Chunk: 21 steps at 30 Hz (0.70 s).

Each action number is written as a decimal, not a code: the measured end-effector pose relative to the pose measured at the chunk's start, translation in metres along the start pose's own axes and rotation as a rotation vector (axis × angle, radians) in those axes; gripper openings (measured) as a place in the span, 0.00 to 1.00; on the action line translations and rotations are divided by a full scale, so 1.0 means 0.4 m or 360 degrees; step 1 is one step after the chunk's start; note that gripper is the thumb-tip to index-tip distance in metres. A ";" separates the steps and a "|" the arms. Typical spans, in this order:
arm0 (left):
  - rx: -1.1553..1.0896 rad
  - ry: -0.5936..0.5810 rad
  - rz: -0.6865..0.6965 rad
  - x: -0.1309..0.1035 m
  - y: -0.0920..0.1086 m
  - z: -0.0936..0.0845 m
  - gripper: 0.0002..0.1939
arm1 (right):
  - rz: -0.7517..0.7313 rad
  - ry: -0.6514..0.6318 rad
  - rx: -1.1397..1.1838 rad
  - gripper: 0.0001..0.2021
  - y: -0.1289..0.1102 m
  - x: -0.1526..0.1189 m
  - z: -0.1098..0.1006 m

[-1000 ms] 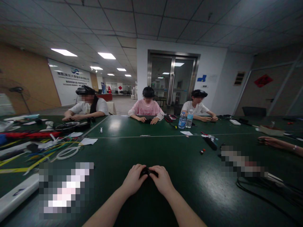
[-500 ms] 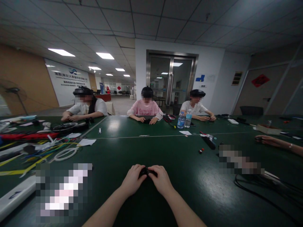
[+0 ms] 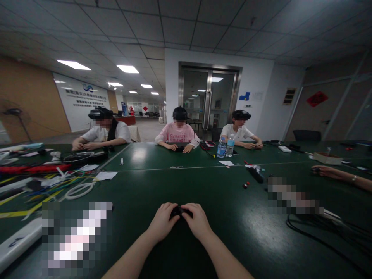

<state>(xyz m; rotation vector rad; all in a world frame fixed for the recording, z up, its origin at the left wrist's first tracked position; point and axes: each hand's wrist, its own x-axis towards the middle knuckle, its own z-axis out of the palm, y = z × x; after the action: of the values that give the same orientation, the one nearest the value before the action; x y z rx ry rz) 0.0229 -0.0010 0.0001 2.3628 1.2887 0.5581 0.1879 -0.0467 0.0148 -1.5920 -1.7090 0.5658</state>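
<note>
Near the middle front of the green table [image 3: 139,209], a small dark object [image 3: 179,210] sits between my two hands. My left hand [image 3: 163,220] grips its left end, thumb on the near side and fingers curled over the far side. On the right end my right hand [image 3: 197,219] has the same hold. The fingertips of both hands come close together over it. Most of the object is covered, so its exact kind cannot be made out; what shows is black and low.
Cables and a coiled white cord [image 3: 80,190] lie at left, beside a white power strip [image 3: 21,240]. Two water bottles [image 3: 221,148] stand far right of centre. A black-handled tool [image 3: 255,174] and black cables [image 3: 314,232] lie right. A co-worker's hand [image 3: 322,171] rests at far right; three people sit opposite.
The view has shifted very slightly. My hands and the dark object stay essentially where they were, with the same grip.
</note>
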 end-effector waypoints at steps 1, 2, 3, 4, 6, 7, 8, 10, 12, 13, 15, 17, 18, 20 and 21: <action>0.0001 -0.0007 -0.0005 0.000 0.000 0.000 0.21 | 0.0012 0.0003 0.0009 0.14 0.000 0.000 0.000; 0.0001 -0.0010 -0.0006 0.000 0.000 0.000 0.21 | 0.0022 0.0008 0.0019 0.14 0.001 0.000 0.000; 0.0001 -0.0008 -0.0003 0.000 0.000 -0.001 0.21 | 0.0027 0.0011 0.0027 0.14 0.001 -0.001 0.000; 0.0001 -0.0006 0.0000 -0.001 0.001 -0.001 0.21 | 0.0030 0.0015 0.0034 0.14 0.001 -0.001 0.000; -0.0004 -0.0004 0.0004 -0.001 0.002 -0.002 0.21 | 0.0037 0.0022 0.0053 0.14 0.002 -0.002 -0.001; -0.0008 -0.0006 0.0002 -0.002 0.002 -0.003 0.21 | 0.0042 0.0028 0.0068 0.14 0.003 -0.002 -0.001; -0.0012 -0.0009 -0.0001 -0.002 0.003 -0.004 0.21 | 0.0047 0.0040 0.0090 0.14 0.004 -0.002 -0.001; -0.0014 -0.0014 -0.0008 -0.003 0.005 -0.006 0.21 | 0.0058 0.0079 0.0152 0.14 0.006 -0.001 -0.001; -0.0015 -0.0014 -0.0018 -0.003 0.007 -0.007 0.21 | 0.0069 0.0136 0.0204 0.14 0.010 0.000 0.000; -0.0016 -0.0017 -0.0024 -0.003 0.008 -0.008 0.22 | 0.0078 0.0169 0.0220 0.14 0.012 0.001 0.001; -0.0015 -0.0028 -0.0041 -0.004 0.011 -0.011 0.22 | 0.0103 0.0232 0.0236 0.15 0.016 0.002 0.002; -0.0008 -0.0046 -0.0063 -0.005 0.014 -0.013 0.22 | 0.0128 0.0281 0.0252 0.15 0.019 0.002 0.001; -0.0004 -0.0051 -0.0073 -0.006 0.016 -0.014 0.22 | 0.0139 0.0304 0.0259 0.16 0.020 0.002 0.000; -0.0008 -0.0049 -0.0073 -0.006 0.018 -0.016 0.22 | 0.0159 0.0358 0.0266 0.16 0.021 0.001 -0.003; -0.0014 -0.0042 -0.0068 -0.005 0.019 -0.016 0.22 | 0.0172 0.0392 0.0266 0.16 0.022 0.001 -0.005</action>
<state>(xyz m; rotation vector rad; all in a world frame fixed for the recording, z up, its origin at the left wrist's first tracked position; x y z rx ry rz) 0.0239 -0.0057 0.0089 2.3220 1.3191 0.5173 0.1951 -0.0455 0.0095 -1.5698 -1.3661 0.5269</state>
